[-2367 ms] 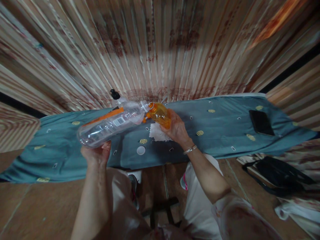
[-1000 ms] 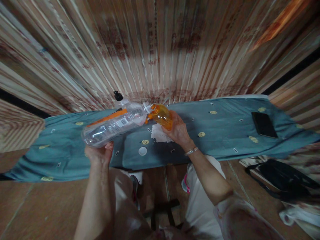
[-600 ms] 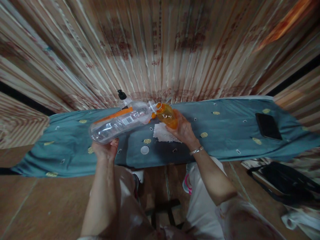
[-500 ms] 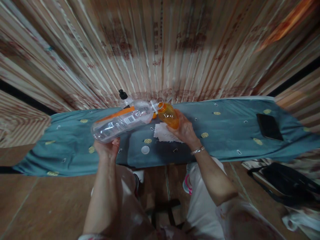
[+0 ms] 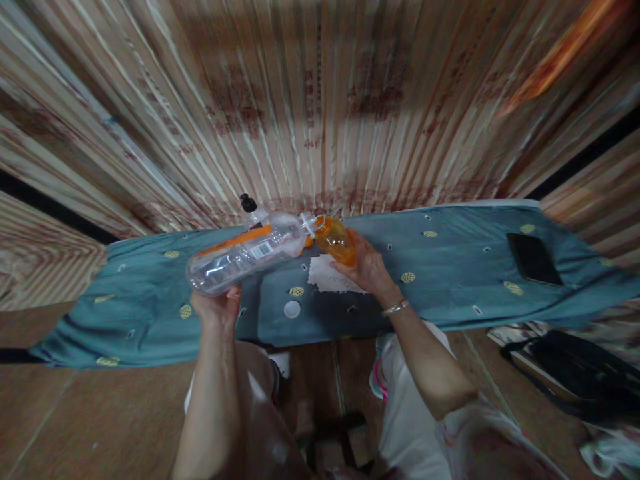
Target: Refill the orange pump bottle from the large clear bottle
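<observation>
My left hand (image 5: pixel 216 305) grips the base of a large clear plastic bottle (image 5: pixel 245 257), which lies nearly level with its neck pointing right. That neck meets the mouth of a small orange bottle (image 5: pixel 336 241), tilted and held in my right hand (image 5: pixel 367 268). Both bottles hover above a table covered with a blue-grey patterned cloth (image 5: pixel 445 267). On the cloth below them lie a white paper napkin (image 5: pixel 327 277) and a white bottle cap (image 5: pixel 292 309).
A black-topped pump bottle (image 5: pixel 249 207) stands behind the clear bottle, near the striped curtain. A dark phone (image 5: pixel 533 259) lies on the cloth at the right. A black bag (image 5: pixel 575 373) sits on the floor at lower right. My legs are under the table edge.
The view has shifted a little, so everything sits slightly further right and lower. Both hands keep the bottles mouth to mouth in much the same pose.
</observation>
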Motion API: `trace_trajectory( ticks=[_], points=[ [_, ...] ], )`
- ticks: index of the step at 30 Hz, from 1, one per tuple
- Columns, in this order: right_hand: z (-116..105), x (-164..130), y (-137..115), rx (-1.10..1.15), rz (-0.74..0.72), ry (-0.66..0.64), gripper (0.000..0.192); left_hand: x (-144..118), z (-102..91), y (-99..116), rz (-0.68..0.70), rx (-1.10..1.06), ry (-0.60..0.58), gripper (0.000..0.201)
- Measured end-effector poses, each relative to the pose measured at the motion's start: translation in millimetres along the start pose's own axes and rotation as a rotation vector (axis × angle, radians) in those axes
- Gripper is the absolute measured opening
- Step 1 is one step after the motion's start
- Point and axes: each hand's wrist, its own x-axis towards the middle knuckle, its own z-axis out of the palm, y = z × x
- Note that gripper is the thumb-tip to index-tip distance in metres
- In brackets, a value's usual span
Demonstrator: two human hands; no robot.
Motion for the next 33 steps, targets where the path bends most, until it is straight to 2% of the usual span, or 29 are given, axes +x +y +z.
trace_trajectory(
  ticks=[5,9,14,19,24,30,33],
  points=[
    [2,1,-1,0.003,0.005,-0.003,0.101,-5,8.7,3,-0.025,-0.030,0.062,0.030],
    [2,2,-3,0.006,0.007,-0.012,0.100,-6,9.0,5,-0.019,0.005,0.028,0.036],
    [2,2,-3,0.012,0.001,-0.014,0.102,-1,0.1,7,-0.013,0.030,-0.006,0.039],
    [2,1,-3,0.005,0.007,-0.027,0.104,7,-5.6,5,0.017,0.040,-0.035,0.025],
    [1,2,-5,0.011,0.024,-0.041,0.109,6,-4.3,4,-0.013,-0.029,-0.015,0.024],
    [3,3,-5,0.009,0.009,-0.020,0.108,9,-7.8,3,0.050,0.066,-0.083,0.013],
    [3,3,-5,0.003,0.000,-0.014,0.109,9,-8.8,4,0.063,0.075,-0.074,0.014]
  ],
)
